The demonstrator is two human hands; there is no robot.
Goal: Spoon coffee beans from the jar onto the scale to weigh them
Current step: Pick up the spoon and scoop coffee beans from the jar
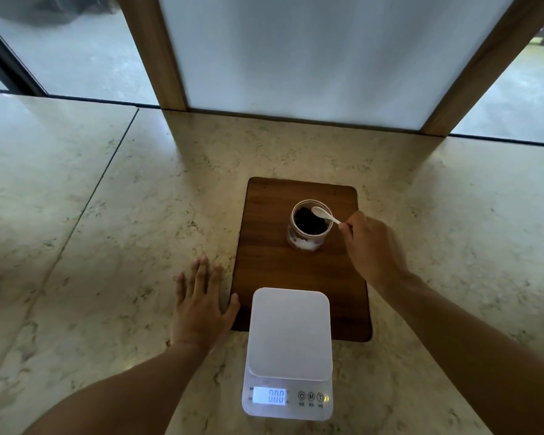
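Note:
An open glass jar point(310, 243) of dark coffee beans point(308, 222) stands on a dark wooden board point(274, 265). My right hand point(371, 243) pinches the handle of a small white spoon point(322, 214), whose bowl hovers over the jar's mouth. A white digital scale point(289, 337) sits nearest me, overlapping the board's front edge, its platform bare and its display reading 0.00. My left hand point(201, 302) lies flat on the counter beside the board's left edge, fingers spread, thumb touching the board.
The pale marble counter point(107, 246) stretches wide to both sides. A frosted white panel in a wooden frame point(296, 58) rises behind the board. Windows flank it at the far left and far right.

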